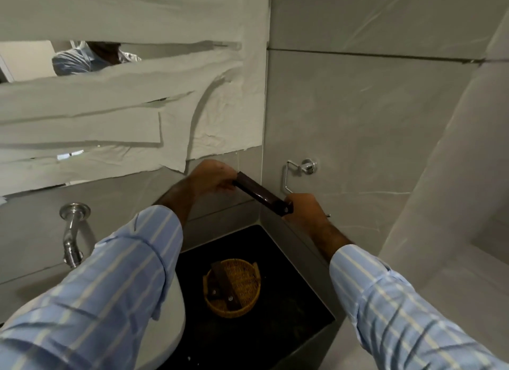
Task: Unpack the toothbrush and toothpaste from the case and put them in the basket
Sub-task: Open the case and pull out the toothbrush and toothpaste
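I hold a long, dark brown case [260,194] up in the air in front of the tiled corner. My left hand [213,176] grips its upper left end and my right hand [304,211] grips its lower right end. The case slants down to the right and looks closed. Below, a round woven basket [249,289] stands on the black counter [292,314]. Inside the basket lie dark brown boxes [223,285] of the same look as the case. No toothbrush or toothpaste shows.
A chrome tap [72,232] juts from the wall at left above a white basin [168,339]. A chrome paper holder [300,171] hangs on the right wall near the case. Paper strips cover the mirror [124,94]. Grey tiled walls close the corner.
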`<state>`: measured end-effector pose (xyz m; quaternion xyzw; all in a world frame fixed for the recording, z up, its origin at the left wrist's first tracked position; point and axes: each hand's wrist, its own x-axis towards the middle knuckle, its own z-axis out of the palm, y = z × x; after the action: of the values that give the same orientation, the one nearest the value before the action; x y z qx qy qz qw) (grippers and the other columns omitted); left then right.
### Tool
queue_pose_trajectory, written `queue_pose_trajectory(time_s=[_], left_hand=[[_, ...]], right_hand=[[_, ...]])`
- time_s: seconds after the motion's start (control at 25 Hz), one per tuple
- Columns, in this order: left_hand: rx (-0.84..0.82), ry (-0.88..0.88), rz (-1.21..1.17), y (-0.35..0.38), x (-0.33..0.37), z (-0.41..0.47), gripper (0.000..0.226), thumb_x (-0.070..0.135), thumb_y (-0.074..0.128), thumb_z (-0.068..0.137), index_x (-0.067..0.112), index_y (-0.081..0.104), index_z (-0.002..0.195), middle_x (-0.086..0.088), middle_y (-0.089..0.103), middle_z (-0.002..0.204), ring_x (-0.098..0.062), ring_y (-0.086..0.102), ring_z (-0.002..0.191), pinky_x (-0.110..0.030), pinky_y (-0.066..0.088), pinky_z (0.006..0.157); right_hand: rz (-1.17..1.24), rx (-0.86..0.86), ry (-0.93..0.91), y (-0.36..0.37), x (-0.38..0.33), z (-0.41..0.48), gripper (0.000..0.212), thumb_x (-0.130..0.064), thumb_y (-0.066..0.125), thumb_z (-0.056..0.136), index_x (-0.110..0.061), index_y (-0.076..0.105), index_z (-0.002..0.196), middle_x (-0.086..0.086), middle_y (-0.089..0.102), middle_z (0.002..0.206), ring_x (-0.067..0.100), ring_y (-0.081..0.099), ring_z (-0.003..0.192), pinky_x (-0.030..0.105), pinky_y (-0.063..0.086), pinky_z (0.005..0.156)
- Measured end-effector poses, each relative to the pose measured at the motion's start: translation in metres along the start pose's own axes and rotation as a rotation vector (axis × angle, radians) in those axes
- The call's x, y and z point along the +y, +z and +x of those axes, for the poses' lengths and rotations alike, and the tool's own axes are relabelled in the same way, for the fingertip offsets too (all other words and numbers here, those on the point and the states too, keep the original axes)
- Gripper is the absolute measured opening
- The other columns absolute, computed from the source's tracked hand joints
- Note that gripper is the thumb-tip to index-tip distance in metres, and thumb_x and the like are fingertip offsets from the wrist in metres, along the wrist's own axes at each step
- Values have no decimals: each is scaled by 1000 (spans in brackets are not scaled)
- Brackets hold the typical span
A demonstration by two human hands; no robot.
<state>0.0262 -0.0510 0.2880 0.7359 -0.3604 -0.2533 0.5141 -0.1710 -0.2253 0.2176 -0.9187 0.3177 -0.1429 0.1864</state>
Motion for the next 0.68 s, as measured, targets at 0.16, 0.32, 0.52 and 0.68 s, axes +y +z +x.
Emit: queue_pose_trajectory(time_s=[0.16, 0.32, 0.52, 0.68], left_hand=[[7, 61, 152, -9, 11, 4, 23, 18, 65, 81, -1, 75, 85, -28, 74, 94, -40, 74, 88, -52, 62, 82], [64, 67, 33, -9, 14, 11, 24, 19, 67, 86, -4, 72, 91, -20, 77, 90, -32, 78, 79, -36, 65, 65], [109, 78, -19, -7, 13, 13, 17, 19, 82, 79, 5, 79, 88, -15, 78, 87, -24, 79, 78, -23, 62, 62], [236, 70, -164, -6, 4, 11, 23, 15, 82, 79, -1, 75, 95, -18, 76, 91, -24, 78, 80, -23, 63, 63]], right_hand=[[25, 51, -37, -9, -4, 6, 25, -14, 71, 69, -17, 73, 94, 8, 72, 91, 27, 69, 87, 25, 49, 70], [15, 38, -42, -15, -7, 16, 31, -13, 76, 71, -18, 73, 102, 6, 73, 99, 24, 68, 93, 24, 48, 75], [190, 31, 70, -18, -17, 14, 24, -28, 81, 75, -15, 66, 89, 1, 66, 87, 17, 65, 81, 17, 46, 64], [1285, -418, 433, -10, -48, 8, 33, -43, 73, 83, -15, 61, 96, 19, 66, 96, 34, 67, 87, 36, 63, 65]])
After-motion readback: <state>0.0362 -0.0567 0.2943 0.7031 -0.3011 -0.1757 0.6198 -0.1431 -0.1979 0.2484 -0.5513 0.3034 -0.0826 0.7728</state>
